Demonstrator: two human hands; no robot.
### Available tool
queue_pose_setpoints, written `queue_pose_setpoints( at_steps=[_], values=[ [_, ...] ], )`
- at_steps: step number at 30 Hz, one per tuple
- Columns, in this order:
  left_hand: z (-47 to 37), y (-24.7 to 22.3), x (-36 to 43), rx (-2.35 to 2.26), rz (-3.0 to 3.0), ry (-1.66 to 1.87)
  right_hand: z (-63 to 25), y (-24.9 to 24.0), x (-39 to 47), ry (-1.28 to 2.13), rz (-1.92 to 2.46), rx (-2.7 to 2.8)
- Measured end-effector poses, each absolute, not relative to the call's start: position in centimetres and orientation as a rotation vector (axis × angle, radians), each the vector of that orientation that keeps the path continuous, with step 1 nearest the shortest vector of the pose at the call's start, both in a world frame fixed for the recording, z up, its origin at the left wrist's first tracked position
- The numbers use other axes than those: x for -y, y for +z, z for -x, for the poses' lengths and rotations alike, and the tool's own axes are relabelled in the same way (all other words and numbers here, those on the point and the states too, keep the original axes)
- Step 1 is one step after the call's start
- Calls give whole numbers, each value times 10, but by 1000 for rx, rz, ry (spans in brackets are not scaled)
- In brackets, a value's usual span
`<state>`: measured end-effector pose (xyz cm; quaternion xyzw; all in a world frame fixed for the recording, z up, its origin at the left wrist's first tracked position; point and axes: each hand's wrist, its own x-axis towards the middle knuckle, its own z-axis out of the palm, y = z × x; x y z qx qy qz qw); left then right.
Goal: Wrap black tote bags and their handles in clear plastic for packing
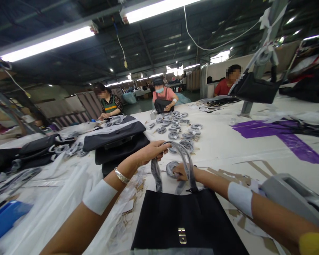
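Observation:
A black handbag (pixel 207 216) with a metal clasp stands in front of me, its handles (pixel 187 161) wrapped in clear film. My left hand (pixel 154 151) is closed around the top of a handle and holds it up. Behind the raised handle, my right hand (pixel 181 171) reaches to a coiled strap (pixel 171 169) on the table. Its curled fingers grip the coil's right side; the fingertips are partly hidden.
Several coiled straps (pixel 174 135) lie farther back. Stacked black bags (pixel 114 136) are at left, with plastic film (pixel 55 198) nearer me. A grey tape dispenser (pixel 292 198) stands at right, below purple sheeting (pixel 266 129). Across the table a co-worker (pixel 164 94) handles something dark.

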<state>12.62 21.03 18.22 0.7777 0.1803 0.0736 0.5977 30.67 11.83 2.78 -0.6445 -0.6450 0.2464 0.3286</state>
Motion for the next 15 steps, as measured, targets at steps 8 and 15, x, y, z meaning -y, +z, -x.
queue_pose_setpoints(
  at_steps=[8,15],
  values=[
    [-116,197,-199,-530,-1559,178,-327,59,-102,399,1780,1310],
    [-116,193,-173,-572,-1727,334,-288,128,8,464,1334,827]
  ],
)
